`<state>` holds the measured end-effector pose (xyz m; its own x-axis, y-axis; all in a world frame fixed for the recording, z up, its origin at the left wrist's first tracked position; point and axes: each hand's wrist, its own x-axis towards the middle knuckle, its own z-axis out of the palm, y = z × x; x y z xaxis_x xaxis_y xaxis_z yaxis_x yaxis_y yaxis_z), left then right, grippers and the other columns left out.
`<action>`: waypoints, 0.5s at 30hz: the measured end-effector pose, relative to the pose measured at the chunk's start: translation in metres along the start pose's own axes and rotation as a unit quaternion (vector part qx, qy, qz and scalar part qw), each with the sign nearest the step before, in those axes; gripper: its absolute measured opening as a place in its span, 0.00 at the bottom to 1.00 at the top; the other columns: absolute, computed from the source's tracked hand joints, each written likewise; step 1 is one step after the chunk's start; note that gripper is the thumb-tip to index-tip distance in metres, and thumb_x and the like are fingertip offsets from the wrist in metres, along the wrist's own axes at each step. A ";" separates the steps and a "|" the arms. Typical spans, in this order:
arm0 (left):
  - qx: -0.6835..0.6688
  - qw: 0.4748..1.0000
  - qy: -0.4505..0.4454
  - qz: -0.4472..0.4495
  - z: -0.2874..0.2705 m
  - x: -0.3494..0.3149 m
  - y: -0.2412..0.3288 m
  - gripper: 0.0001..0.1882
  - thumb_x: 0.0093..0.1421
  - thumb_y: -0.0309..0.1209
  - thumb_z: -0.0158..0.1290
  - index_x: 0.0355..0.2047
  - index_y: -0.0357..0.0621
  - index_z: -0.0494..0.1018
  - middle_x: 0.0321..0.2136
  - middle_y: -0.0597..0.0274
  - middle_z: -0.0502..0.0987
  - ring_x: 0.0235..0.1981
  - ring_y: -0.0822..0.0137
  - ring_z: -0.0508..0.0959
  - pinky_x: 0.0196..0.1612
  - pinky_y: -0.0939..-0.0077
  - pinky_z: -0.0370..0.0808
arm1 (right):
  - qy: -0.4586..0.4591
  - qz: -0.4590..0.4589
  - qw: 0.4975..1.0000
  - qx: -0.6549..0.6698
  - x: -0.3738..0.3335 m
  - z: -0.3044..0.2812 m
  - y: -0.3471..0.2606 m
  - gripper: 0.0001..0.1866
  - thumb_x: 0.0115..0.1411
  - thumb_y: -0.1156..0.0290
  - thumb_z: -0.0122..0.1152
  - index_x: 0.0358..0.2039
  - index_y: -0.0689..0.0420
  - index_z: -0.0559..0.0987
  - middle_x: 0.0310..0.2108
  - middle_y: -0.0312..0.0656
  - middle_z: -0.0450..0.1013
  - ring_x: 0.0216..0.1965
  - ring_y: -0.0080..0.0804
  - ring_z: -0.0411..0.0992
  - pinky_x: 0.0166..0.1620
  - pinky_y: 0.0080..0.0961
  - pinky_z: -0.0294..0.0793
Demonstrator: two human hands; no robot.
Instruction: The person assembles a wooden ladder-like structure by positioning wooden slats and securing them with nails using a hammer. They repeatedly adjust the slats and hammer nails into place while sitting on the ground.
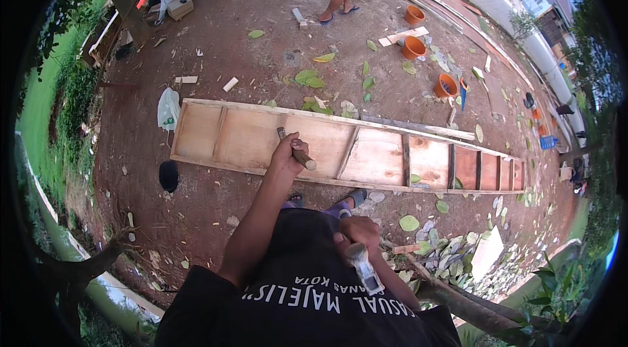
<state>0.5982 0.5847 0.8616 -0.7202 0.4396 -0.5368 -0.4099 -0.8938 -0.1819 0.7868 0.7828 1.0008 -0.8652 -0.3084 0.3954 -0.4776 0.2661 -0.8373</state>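
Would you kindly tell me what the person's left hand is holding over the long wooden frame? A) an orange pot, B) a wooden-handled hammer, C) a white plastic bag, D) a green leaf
B: the left hand has its grip closed round the wooden handle of a hammer above the wooden frame, while the right hand holds a small clear object near the chest.

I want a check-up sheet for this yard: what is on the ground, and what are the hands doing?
Surface: bare reddish dirt ground, scattered with leaves.
Job's things: long wooden frame lying flat; hammer over it.
Clutter: wood scraps, orange pots, white bag.
Hands: left hand grips the hammer; right hand holds a small clear packet near the chest.
Cables: nothing seen.
Surroundings: grass at left, planks, other people at the far edge, a parked scooter.
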 end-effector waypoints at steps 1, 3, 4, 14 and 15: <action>0.000 1.000 -0.002 -0.012 -0.003 0.003 -0.001 0.14 0.67 0.24 0.52 0.25 0.46 0.63 0.17 0.70 0.65 0.16 0.78 0.68 0.20 0.85 0.70 | -0.025 0.065 0.997 -0.026 0.012 0.000 0.011 0.14 0.57 0.70 0.63 0.19 0.63 0.72 0.17 0.52 0.71 0.22 0.47 0.74 0.30 0.37 0.73; -0.036 0.997 0.012 -0.071 0.001 -0.002 -0.011 0.13 0.67 0.24 0.53 0.25 0.46 0.63 0.17 0.70 0.65 0.16 0.78 0.68 0.20 0.84 0.70 | -0.066 0.216 0.972 -0.069 0.008 0.013 0.037 0.15 0.58 0.68 0.63 0.20 0.64 0.74 0.18 0.54 0.72 0.22 0.49 0.74 0.31 0.40 0.73; -0.049 0.996 0.022 -0.075 -0.010 0.000 -0.012 0.13 0.67 0.24 0.53 0.25 0.46 0.63 0.17 0.70 0.66 0.16 0.78 0.68 0.20 0.85 0.70 | -0.045 0.277 0.955 -0.101 -0.005 0.016 0.045 0.15 0.58 0.66 0.63 0.21 0.64 0.75 0.19 0.54 0.72 0.23 0.50 0.74 0.31 0.41 0.73; 0.357 0.890 0.282 0.031 -0.253 -0.002 0.114 0.09 0.65 0.32 0.56 0.29 0.49 0.68 0.15 0.73 0.64 0.14 0.78 0.65 0.16 0.80 0.63 | 0.045 0.534 0.820 -0.201 -0.177 0.005 0.215 0.22 0.54 0.58 0.65 0.35 0.67 0.79 0.29 0.59 0.79 0.34 0.52 0.80 0.41 0.46 0.77; 0.444 0.833 0.330 0.000 -0.288 -0.021 0.121 0.08 0.63 0.31 0.57 0.29 0.46 0.70 0.16 0.69 0.67 0.15 0.72 0.68 0.18 0.75 0.65 | 0.018 0.562 0.784 -0.261 -0.212 0.005 0.235 0.19 0.51 0.61 0.63 0.34 0.67 0.80 0.31 0.61 0.79 0.38 0.52 0.81 0.45 0.47 0.78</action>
<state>0.7245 0.4416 0.6133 -0.3754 0.0331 -0.9263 -0.8738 -0.3459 0.3418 0.8588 0.9059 0.7179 -0.7834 0.4136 -0.4640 0.6017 0.6919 -0.3991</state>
